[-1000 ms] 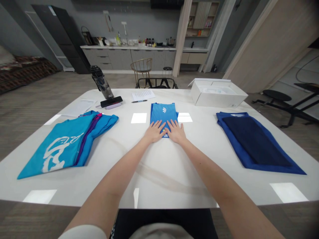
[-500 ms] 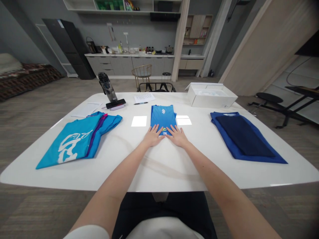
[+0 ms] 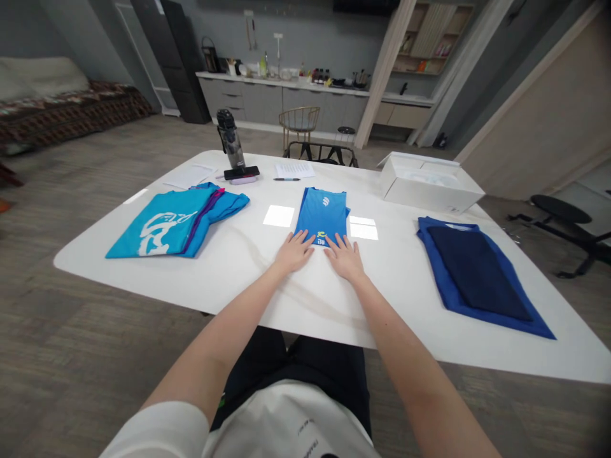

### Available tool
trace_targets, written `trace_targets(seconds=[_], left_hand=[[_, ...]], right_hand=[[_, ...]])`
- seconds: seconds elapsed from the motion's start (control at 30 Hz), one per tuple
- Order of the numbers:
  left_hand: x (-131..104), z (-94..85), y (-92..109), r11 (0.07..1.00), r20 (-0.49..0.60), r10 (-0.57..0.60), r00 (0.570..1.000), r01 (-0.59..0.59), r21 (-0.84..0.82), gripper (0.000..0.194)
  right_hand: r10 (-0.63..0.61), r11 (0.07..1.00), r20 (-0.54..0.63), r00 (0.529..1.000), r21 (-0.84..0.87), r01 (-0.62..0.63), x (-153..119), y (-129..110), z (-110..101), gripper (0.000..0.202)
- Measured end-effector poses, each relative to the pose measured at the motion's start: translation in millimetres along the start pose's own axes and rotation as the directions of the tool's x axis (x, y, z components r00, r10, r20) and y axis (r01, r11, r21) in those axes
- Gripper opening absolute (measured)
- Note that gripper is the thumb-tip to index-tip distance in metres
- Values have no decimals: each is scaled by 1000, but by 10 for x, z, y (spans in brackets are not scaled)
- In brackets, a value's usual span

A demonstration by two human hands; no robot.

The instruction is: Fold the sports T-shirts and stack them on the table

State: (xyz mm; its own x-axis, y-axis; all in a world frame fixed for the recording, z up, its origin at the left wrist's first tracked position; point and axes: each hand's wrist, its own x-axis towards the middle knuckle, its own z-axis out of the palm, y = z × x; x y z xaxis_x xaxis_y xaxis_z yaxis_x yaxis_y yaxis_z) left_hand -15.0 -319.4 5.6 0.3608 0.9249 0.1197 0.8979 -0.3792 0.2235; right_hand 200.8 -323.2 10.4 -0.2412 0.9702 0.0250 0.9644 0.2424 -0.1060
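A folded blue T-shirt [image 3: 323, 213] with small white and yellow prints lies flat in the middle of the table. My left hand [image 3: 294, 252] rests at its near left corner, fingers spread and fingertips touching the cloth. At the near right corner is my right hand [image 3: 345, 257], also with fingers apart and tips on the shirt's edge. To the left lies a pile of turquoise and purple shirts [image 3: 162, 222] with large white lettering. On the right a folded dark navy garment [image 3: 482, 270] sits on top of a royal blue one [image 3: 518, 280].
The white table [image 3: 238, 273] carries an open white box [image 3: 429, 184] at the back right. Toward the back left stand a dark bottle [image 3: 231, 140], a black phone [image 3: 241, 172], papers [image 3: 294, 170] and a pen [image 3: 287, 179]. A black chair [image 3: 321, 152] is behind the table.
The view has tilted and turned, so everything sits at a slant. My hands have slid slightly back toward me, uncovering more of the shirt's lower print.
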Motion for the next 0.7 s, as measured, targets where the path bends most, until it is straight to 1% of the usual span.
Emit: trace_targets(seconds=[0.1,0.2,0.27,0.33,0.47,0.53,0.6,0.63,0.7], left_hand=[[9,-32,8,1000,-35,-9,999,9,-1,51],[-13,-60,30,1000,-36,-12,999,12,1,49],[-78,-71,64,1000,-30,-9,1000,9,9,49],[-200,-74,115,1000,-27,2,1000,-2,16,50],[-556,-63,210,999,-13,47,999,-47,3,54],[-701,-56,209,997,-16,82,997,-82,4,52],[-756,-59,164,994,-24,105,994,-105,2,46],[-743,-68,130,994,-26,106,994,-106,-2,46],[-647,-100,59,995,-23,99,995,-99,-2,47]], right_hand=[[-3,1000,-14,1000,17,3,-16,5,-3,57],[-28,999,16,999,34,27,-81,9,-37,56],[-55,998,41,998,42,54,-157,19,-65,57],[-78,996,66,995,52,75,-266,38,-81,58],[-113,991,89,990,87,105,-578,96,-45,60],[-140,985,59,988,114,132,-725,126,-5,60],[-148,977,-7,989,157,147,-802,154,22,57],[-128,974,-53,990,181,136,-802,169,23,54],[-62,973,-136,989,215,90,-733,196,-3,46]])
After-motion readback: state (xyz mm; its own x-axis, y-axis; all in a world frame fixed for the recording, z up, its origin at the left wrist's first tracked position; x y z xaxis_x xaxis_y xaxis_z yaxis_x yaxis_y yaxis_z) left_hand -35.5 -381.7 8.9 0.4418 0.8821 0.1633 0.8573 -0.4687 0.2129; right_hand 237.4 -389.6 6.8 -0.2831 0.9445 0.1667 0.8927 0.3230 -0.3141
